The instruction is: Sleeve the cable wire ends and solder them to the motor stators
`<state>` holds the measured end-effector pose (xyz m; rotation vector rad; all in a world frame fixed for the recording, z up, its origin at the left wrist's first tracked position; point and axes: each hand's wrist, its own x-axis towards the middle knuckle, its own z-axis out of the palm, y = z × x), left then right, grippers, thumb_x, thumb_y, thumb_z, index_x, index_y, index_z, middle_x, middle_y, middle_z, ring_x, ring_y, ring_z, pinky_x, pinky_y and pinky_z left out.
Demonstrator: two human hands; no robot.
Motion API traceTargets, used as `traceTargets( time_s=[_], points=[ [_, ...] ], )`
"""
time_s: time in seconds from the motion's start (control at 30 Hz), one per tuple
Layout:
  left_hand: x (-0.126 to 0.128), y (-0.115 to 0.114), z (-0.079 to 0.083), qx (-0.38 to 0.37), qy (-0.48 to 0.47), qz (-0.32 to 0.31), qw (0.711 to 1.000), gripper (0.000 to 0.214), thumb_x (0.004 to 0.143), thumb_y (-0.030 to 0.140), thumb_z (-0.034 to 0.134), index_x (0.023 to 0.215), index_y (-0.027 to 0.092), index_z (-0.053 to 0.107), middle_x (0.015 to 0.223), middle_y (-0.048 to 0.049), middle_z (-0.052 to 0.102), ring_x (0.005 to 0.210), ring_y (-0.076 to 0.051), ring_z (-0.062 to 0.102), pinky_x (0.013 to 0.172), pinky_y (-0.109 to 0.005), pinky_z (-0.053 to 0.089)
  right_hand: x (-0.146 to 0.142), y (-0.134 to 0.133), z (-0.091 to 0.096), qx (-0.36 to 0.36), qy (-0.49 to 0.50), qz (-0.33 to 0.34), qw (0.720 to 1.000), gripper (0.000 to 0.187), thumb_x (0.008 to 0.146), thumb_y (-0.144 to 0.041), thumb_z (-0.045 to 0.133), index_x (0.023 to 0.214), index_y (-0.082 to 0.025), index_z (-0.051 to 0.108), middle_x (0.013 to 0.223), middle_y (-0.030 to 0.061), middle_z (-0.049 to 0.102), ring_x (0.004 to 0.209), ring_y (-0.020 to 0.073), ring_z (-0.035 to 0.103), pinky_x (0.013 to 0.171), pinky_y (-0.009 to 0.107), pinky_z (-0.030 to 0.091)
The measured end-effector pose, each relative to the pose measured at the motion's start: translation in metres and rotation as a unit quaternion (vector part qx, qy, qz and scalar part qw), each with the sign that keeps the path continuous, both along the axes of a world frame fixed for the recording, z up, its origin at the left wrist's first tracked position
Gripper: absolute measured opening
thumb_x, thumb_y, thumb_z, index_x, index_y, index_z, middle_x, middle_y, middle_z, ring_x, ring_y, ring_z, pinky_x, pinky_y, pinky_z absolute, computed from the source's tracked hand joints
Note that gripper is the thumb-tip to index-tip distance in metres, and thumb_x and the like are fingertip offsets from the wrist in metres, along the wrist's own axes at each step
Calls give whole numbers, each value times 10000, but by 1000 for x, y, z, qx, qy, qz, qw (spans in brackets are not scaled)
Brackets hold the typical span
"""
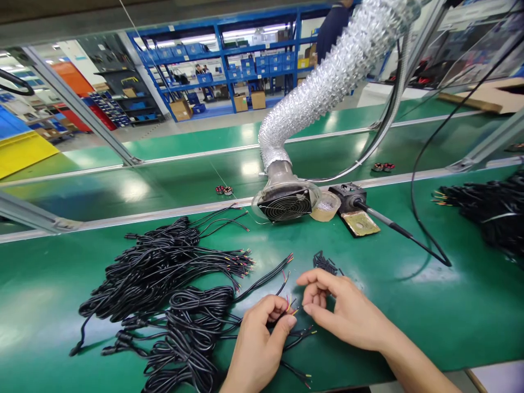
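My left hand [260, 341] is closed on the end of a black cable, with its stripped red, yellow and black wires [291, 307] sticking out past thumb and forefinger. Just to the right, my right hand [346, 314] is held with thumb and fingers apart and nothing visible between them. Beyond its fingertips lies a small pile of short black tubes [325, 263]. Coiled black cables [192, 327] lie left of my left hand, some of their bare ends passing around and under it. Behind them spreads a larger heap of black cables [151, 267].
A fume extractor fan [286, 206] hangs from a silver flexible duct [315, 87]. Beside it are a round tub [326, 206], a soldering iron [382, 219] in its holder and a yellow sponge [360, 224]. More black cables [491, 210] lie far right on the green bench [462, 305].
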<state>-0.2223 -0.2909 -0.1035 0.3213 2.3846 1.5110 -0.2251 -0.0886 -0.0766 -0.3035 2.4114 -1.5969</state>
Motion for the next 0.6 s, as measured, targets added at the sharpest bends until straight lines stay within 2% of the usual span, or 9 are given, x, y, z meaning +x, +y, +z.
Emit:
traceTargets(
  time_s=[0.6],
  points=[
    [2, -2, -3, 2, 0, -10, 1000, 99, 896, 248, 583, 818, 192, 605, 770, 5, 620, 724, -149, 548, 699, -222, 420, -4, 0, -3, -4, -7, 10, 1000, 336, 794, -63, 566, 1088, -227, 570, 773, -50, 669, 656, 109, 563, 652, 234, 472]
  ],
)
